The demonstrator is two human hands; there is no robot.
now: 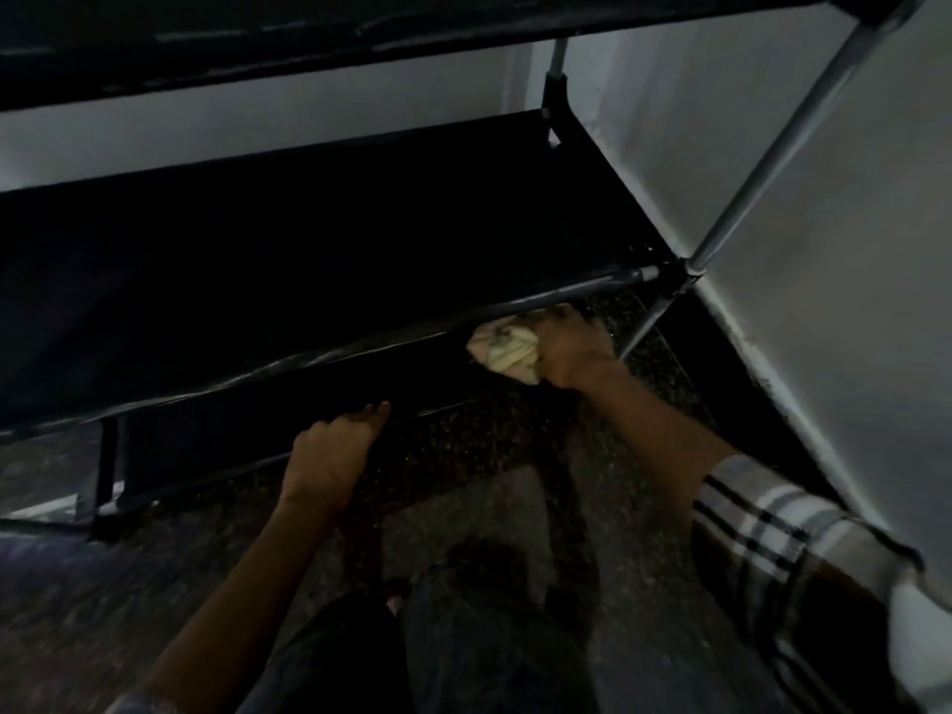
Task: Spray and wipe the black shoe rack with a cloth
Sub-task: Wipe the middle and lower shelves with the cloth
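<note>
The rack [319, 260] stands against the wall [772, 172]: black fabric shelves, grey tubes. The right hand [569, 347] grips a bunched pale cloth [502, 350] under 1 shelf's front edge. The left hand [335, 445], loosely curled, holds nothing.

black rack [309, 239], cream cloth [502, 347], plaid sleeve [762, 523]

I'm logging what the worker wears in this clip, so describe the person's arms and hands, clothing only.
Both hands are bare: no gloves, rings or watch can be made out on the left hand or the right hand. The right arm has a plaid sleeve, white with dark and grey stripes, pushed up so the forearm is bare. The left forearm is bare; a pale edge of cloth near the frame's bottom is too dim to identify.
</note>
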